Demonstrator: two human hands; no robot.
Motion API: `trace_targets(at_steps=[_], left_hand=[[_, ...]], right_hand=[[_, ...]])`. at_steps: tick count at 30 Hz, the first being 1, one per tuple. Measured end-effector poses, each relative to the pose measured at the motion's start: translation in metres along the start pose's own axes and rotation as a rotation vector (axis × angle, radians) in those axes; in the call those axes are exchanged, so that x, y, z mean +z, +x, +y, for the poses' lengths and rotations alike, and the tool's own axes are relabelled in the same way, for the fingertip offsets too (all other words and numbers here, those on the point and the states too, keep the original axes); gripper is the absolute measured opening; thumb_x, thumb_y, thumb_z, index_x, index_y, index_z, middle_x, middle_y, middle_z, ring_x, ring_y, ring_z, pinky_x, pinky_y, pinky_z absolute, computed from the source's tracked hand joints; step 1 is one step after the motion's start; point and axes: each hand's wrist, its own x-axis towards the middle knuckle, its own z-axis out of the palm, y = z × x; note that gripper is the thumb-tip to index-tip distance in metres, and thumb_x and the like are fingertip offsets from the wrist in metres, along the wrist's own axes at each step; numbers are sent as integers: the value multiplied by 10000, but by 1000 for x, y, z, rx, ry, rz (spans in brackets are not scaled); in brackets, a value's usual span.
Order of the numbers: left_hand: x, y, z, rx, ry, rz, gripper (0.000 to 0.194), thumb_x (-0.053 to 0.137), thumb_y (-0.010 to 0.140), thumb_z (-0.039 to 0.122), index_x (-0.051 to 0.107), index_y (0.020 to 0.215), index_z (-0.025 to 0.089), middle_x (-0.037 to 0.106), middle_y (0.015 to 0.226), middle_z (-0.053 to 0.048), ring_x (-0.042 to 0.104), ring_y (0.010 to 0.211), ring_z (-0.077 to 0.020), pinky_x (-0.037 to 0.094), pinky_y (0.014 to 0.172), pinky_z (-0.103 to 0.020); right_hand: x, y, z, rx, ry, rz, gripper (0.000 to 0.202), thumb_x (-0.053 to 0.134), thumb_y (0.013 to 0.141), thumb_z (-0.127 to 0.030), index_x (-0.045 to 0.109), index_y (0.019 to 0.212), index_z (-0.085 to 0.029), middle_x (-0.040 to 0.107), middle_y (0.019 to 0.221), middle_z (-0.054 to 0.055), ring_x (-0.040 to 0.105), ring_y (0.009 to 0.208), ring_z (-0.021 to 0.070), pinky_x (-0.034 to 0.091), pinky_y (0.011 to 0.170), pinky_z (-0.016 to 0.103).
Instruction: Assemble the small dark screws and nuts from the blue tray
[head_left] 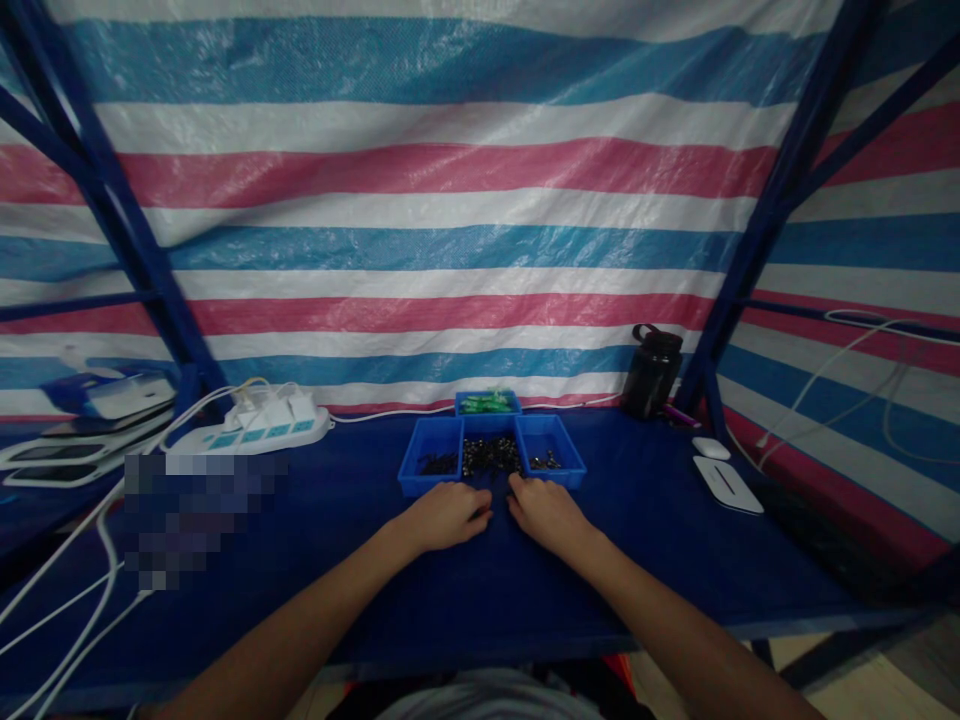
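My left hand [451,514] rests on the dark blue tabletop just in front of the left blue bin [407,468], its fingers curled closed. Facing it, a small gap away, my right hand [547,508] is also closed, in front of the right blue bin [574,462]. Whatever either hand may hold is too small or hidden to make out. Small dark parts [437,464] lie in the left bin. A pile of small black and shiny parts [491,455] fills the middle bin. Several small brassy metal pieces [545,461] lie in the right one.
Behind the bins stands another blue bin [465,397] with green pieces [484,402]. A white power strip [262,432] with plugs and cables is at left, near stacked devices [82,440]. A black bottle [652,372], white mouse [711,448] and flat white box [727,484] are at right.
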Motion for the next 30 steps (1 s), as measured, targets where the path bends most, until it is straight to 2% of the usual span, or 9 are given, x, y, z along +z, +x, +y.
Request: trace_targets(at_steps=[5,9,12,16,19,30], left_hand=[[0,0,-1,18,-10,-1,153,461,889,293,546,809,194,634,728,-21,610,667,-166,384,560,-226],[0,0,0,7,-4,-13,148,461,887,289,552,817,196,638,746,-26,619,697,-171,402,584,-227],[0,0,0,3,0,-13,147,460,886,288,555,823,196,639,747,-27,620,702,-173,407,594,-229],[1,0,-1,2,-15,-9,147,455,882,271,557,813,190,644,750,-32,621,707,-178,408,599,-234],[2,0,-2,-9,-19,-1,139,451,881,265,560,841,188,647,756,-41,625,722,-191,408,602,-241],[0,-1,-2,39,-46,4,128,473,875,264,581,898,198,658,780,-30,631,724,-184,406,604,-235]], right_hand=[[2,-2,-1,50,-55,39,228,374,918,-265,542,1007,-139,673,876,152,667,783,291,492,646,347],[-1,-3,-1,64,-52,22,238,370,923,-268,552,995,-133,672,872,155,667,790,282,489,660,337],[-4,-3,-3,-2,-34,-12,232,372,924,-259,550,1002,-132,669,887,157,661,810,274,477,678,333],[-6,-5,-4,-195,57,-23,226,412,912,-306,563,976,-150,668,925,123,645,850,242,444,715,296],[-6,-5,-2,-283,160,-31,232,420,911,-331,575,943,-161,669,905,86,636,840,209,418,714,265],[1,0,7,-295,340,1,183,491,892,-322,587,920,-169,660,825,39,619,775,172,377,654,236]])
